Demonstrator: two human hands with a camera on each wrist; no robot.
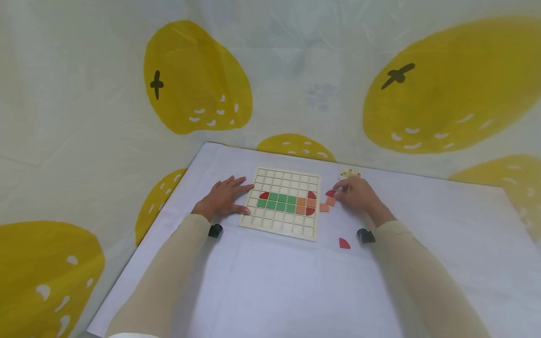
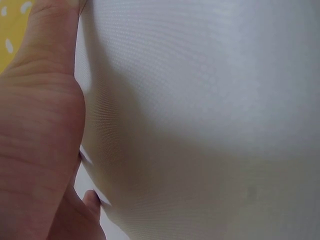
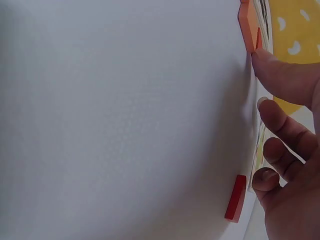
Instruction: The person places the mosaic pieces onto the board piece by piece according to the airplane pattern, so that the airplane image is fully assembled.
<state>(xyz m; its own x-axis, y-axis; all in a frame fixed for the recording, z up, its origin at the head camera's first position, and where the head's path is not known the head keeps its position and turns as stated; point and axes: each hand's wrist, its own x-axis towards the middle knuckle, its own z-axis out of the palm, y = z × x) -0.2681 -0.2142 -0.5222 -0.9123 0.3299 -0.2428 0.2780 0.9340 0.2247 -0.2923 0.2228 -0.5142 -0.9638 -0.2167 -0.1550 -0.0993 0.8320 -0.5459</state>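
My left hand [image 1: 226, 195] is spread along the left side of a pale wooden grid board [image 1: 280, 225], its thumb and a fingertip at the edge. Green squares [image 1: 281, 205], orange squares [image 1: 301, 202] and red quarter-circle pieces [image 1: 310, 211] fill part of the grid. Right of the board, my right hand [image 1: 357, 193] pinches a red quarter-circle piece [image 1: 330, 193] between thumb and index finger. Beside it lie two loose orange squares [image 1: 324, 207]. In the right wrist view, the thumb [image 3: 285, 80] meets the red piece; the other fingers curl and the index finger is hidden.
Another red quarter-circle piece [image 1: 344, 243] lies on the white tabletop [image 1: 270, 291] nearer me. Behind my right hand is a small patterned card [image 1: 347, 171]. A curtain printed with yellow fruit [image 1: 198, 77] hangs along the table's far and left edges.
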